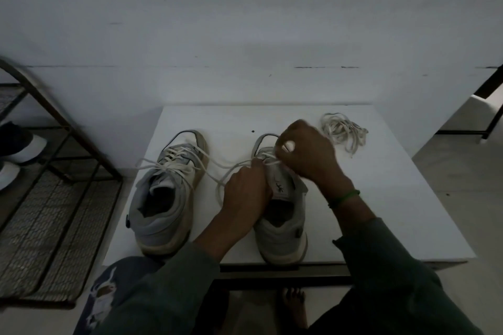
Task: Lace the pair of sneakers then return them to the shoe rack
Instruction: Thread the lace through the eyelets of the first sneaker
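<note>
On the white tabletop (pixel 381 198) before us, our left hand (pixel 246 190) and right hand (pixel 307 155) each pinch the limp white lace (pixel 234 165) over the right-hand grey sneaker (pixel 283 228), a light, soft-sided shoe we would judge best lifted by its firmer heel or sole.

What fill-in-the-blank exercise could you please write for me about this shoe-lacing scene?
1. The left hand and right hand both pinch the lace of the ____ sneaker.
2. ____ grey sneakers stand on the table.
3. The shoe rack stands on the person's ____ side.
4. The right wrist's band is ____.
Missing words: right; two; left; green.
</note>
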Tool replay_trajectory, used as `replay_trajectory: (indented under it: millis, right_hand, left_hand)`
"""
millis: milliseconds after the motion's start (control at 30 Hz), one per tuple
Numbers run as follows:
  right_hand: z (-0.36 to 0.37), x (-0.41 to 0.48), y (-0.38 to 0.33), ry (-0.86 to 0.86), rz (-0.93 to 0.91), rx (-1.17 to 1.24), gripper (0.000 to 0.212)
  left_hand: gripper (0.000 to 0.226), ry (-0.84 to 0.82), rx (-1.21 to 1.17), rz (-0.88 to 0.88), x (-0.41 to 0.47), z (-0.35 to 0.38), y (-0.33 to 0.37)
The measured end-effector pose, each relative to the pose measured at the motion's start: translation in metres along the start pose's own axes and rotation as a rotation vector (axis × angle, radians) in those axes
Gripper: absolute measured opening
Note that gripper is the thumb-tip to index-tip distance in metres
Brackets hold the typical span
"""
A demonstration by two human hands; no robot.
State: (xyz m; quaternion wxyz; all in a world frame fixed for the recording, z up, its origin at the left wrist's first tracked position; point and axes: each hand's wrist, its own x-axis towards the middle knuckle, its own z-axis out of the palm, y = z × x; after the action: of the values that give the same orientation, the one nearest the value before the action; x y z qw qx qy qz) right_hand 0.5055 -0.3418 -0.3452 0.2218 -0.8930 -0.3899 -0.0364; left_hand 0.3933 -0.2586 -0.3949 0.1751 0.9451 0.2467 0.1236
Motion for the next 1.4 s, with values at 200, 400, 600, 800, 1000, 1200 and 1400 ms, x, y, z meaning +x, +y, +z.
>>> replay_trajectory:
  millis: [200,400,600,800,1000,1200,1400]
  right_hand:
    - [0.009,-0.002,-0.016,-0.263,0.062,0.325,0.017]
    - [-0.052,0.006,0.041,0.068,0.272,2.028,0.022]
    - [-0.038,0.005,0.069,0.676,0.448,0.498,0.028]
    - [-0.023,0.002,0.072,0.247,0.441,0.084,0.034]
    - [-0.014,-0.009,0.029,-0.338,0.258,0.332,0.037]
    - [-0.01,-0.02,0.012,-0.411,0.221,0.168,0.042]
    - [0.0,-0.029,0.005,-0.332,0.124,0.008,0.029]
  left_hand:
    - [0.047,-0.047,0.064,-0.014,-0.002,-0.005,0.0]
    - [0.045,-0.082,0.093,-0.079,-0.002,-0.011,0.001]
    - [0.048,-0.082,0.076,-0.095,-0.002,-0.01,-0.002]
    - [0.041,-0.014,0.162,-0.046,-0.004,-0.018,0.003]
    - [0.028,0.095,0.133,0.059,0.025,-0.035,0.015]
    - [0.028,-0.146,0.322,0.007,0.072,-0.024,0.03]
    - [0.017,-0.056,0.452,0.134,0.075,-0.014,0.026]
